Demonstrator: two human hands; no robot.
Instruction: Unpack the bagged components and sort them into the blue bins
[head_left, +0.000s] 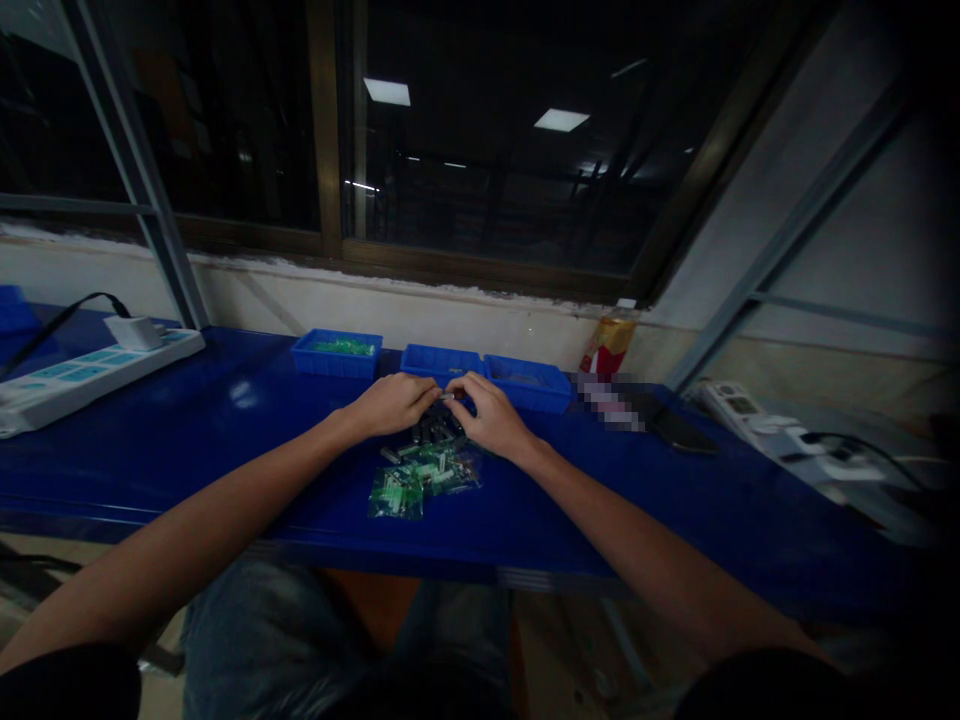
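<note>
Noted a power strip (97,372) at the left edge of the frame, probably kept there to leave room on the table (225,430) for handwork. Left of centre, found a left tray (330,365) holding green pieces (345,346), apparently to stop them scattering. At the centre, saw the left hand (397,402) pinched narrowly on a small part (448,395), likely to steady it at the fingertips. Just below, made out green packets (396,495) and dark parts (427,432), seemingly heaped there for a short reach. Beyond the fingers, glimpsed a middle tray (442,351), half hidden. Saw the right hand (491,415) curled narrowly at the same part; could not tell whether gripping or only touching. Behind it, noted a right tray (544,395), in the way of any farther reach. Towards the right edge, picked out a red-and-gold bag (609,345), a phone (686,433) and a white strip (795,440), well apart from the hands.
</note>
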